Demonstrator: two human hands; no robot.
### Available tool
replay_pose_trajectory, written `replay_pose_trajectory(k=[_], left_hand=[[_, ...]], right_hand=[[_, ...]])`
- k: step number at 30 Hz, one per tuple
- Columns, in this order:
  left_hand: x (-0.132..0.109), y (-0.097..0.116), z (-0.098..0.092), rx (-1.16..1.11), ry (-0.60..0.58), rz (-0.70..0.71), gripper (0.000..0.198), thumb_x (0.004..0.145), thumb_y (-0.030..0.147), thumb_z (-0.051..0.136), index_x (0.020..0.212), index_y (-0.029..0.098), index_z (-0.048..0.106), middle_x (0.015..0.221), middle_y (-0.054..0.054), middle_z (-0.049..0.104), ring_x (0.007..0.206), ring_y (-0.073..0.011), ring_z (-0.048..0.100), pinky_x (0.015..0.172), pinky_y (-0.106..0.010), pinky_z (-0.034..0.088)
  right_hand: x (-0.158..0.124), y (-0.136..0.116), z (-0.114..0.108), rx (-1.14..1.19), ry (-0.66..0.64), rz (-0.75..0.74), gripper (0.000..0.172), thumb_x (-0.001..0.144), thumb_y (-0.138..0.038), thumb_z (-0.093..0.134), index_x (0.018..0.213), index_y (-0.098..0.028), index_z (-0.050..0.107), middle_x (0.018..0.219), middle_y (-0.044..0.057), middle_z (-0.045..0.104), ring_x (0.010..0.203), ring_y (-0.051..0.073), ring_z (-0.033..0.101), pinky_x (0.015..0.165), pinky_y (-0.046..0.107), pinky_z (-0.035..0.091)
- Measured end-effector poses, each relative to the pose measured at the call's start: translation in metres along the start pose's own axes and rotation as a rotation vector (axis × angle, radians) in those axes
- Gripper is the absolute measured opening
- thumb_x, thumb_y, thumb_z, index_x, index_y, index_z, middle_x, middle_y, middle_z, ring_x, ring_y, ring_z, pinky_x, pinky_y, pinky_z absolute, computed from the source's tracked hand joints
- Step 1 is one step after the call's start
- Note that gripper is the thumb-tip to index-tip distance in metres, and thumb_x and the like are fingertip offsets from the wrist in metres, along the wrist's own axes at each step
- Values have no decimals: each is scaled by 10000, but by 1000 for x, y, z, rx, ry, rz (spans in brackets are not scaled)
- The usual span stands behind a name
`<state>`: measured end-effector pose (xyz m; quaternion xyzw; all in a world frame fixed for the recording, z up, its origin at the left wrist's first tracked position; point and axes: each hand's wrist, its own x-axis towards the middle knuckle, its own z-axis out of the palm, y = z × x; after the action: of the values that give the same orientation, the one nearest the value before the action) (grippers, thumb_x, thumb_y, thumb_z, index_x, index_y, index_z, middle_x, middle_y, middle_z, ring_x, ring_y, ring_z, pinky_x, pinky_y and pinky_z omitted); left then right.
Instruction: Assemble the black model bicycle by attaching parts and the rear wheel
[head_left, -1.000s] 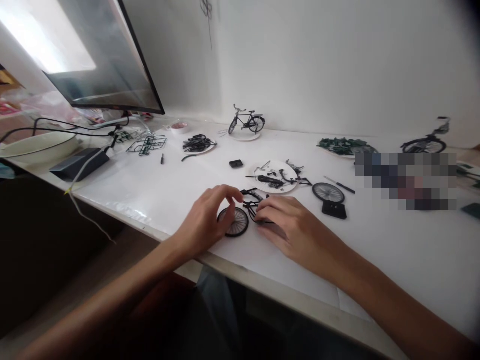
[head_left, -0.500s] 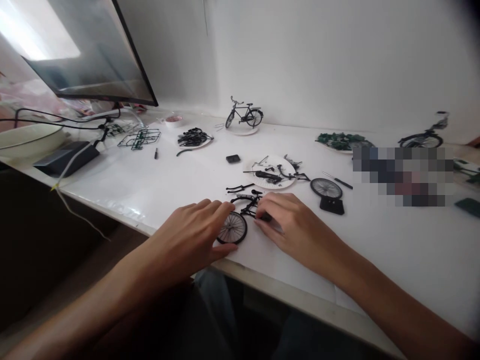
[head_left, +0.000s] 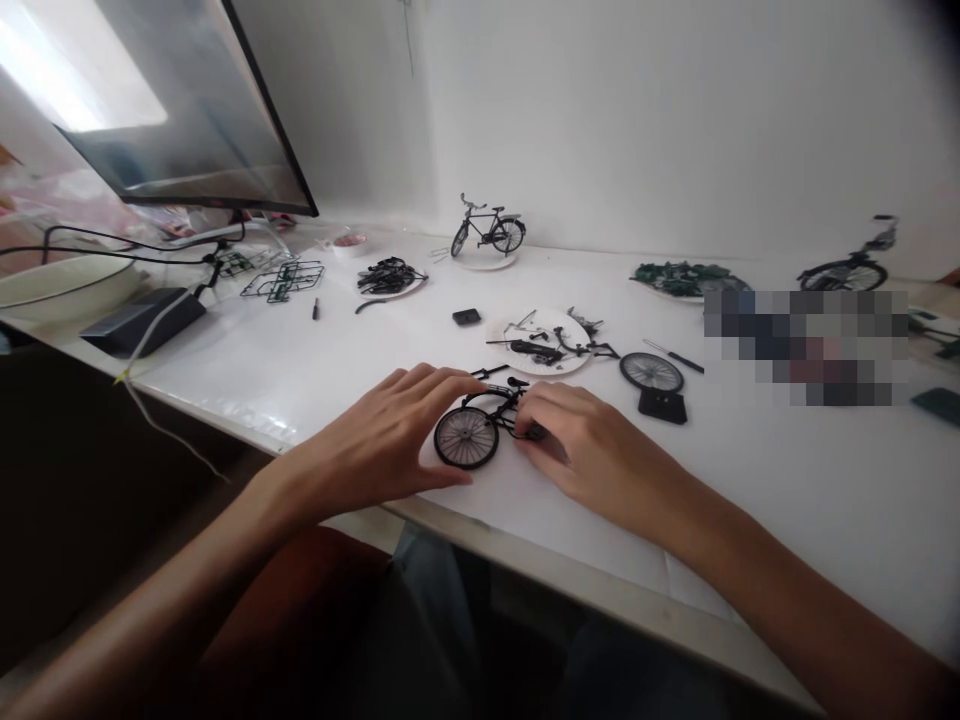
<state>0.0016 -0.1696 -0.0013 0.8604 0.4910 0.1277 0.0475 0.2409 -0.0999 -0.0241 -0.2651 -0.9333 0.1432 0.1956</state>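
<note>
A half-built black model bicycle lies flat near the front edge of the white table, one spoked wheel fitted. My left hand rests beside that wheel with fingers stretched out and apart, thumb just below the rim. My right hand is closed in a pinch on the frame's right end. A loose second wheel lies further right, next to a black stand block.
A white plate with small black parts sits behind the hands. A finished model bicycle stands at the back, another at far right. A monitor, cables, green sprues and a screwdriver lie around.
My left hand let go of its pinch near the wheel, spread flat and slid a little back beside it. The right hand stays pinched on the frame.
</note>
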Motion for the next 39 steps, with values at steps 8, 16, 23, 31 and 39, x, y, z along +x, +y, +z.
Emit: replay_pose_trajectory(k=[8,16,23,31,39], left_hand=[[-3,-16,7,-219,-49,-230,780,780,489,765,1400,287,336,1258,-89,565,1101,-277,596,912,-445,531],[3,4,21,-313,109,-191,569,807,311,764,1252,275,411,1342,-82,424,983,-207,629,866,-406,584],[6,1,33,-414,196,-172,660,770,282,803,1294,284,401,1404,-88,336,1076,-208,590,928,-405,576],[4,-10,23,-495,59,-118,595,816,259,753,1334,300,461,1426,-65,440,1215,-231,553,1048,-418,503],[5,-14,13,-369,26,38,503,878,230,708,1348,259,532,1365,-74,563,1215,-223,575,1023,-381,496]], right_hand=[[-2,-1,-2,-19,-16,-7,86,935,-124,572,864,-171,586,933,45,591,859,191,554,756,337,472],[-1,1,-1,12,-45,-19,77,932,-125,553,897,-190,574,943,44,581,895,205,554,792,353,471],[-3,-1,-3,26,-53,-28,52,930,-158,564,934,-194,601,1050,63,564,939,206,584,820,359,495],[-4,-2,-3,62,-30,-14,74,938,-169,555,942,-190,626,1173,98,550,1006,221,610,861,380,533],[-4,-5,-5,79,-15,-12,117,919,-151,554,938,-211,653,1209,95,570,1030,226,637,856,372,559]])
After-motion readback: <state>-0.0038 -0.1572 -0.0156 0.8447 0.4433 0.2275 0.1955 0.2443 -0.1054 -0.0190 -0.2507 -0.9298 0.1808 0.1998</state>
